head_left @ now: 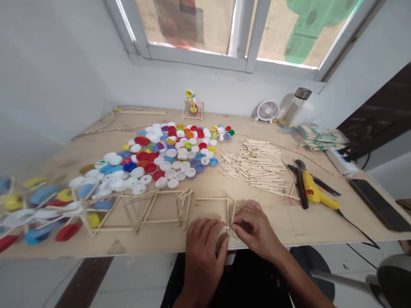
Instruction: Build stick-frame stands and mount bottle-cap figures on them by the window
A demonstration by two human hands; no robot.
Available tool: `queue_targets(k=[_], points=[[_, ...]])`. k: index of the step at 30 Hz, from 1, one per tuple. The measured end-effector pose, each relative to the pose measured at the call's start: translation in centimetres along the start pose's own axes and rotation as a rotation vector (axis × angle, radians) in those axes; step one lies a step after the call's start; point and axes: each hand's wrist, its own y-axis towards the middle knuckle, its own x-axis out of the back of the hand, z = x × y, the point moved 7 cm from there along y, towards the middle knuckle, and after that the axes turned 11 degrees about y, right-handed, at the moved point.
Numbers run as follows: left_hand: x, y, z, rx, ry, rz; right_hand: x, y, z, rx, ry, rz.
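My left hand (203, 246) and my right hand (253, 229) meet at the near edge of the wooden table (282, 222). Both have fingers curled and pinched around the lower end of a small frame of thin wooden sticks (221, 204) that stands upright between them. A pale pad or tile (231, 241) lies under the fingertips. Just left of my hands stand two finished stick frames (160, 207).
A spread of colourful bottle caps (167, 156) covers the middle left. Loose sticks (257, 164) lie to the right, then a yellow glue gun (313, 190) and pliers. A phone (377, 203), small fan (267, 110), bottle and stick packet sit further right. A cap-and-stick wheel (41, 211) stands far left.
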Motion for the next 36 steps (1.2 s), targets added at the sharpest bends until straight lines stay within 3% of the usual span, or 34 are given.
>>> queue_targets(k=[26,36], points=[[-0.1,0.4,-0.1,0.039,-0.043,0.011,-0.2,0.3,-0.1,-0.092,0.032,-0.002],[-0.4,1.3,-0.4,0.005,-0.050,0.061,0.2,-0.2,-0.6,-0.101,0.016,-0.102]])
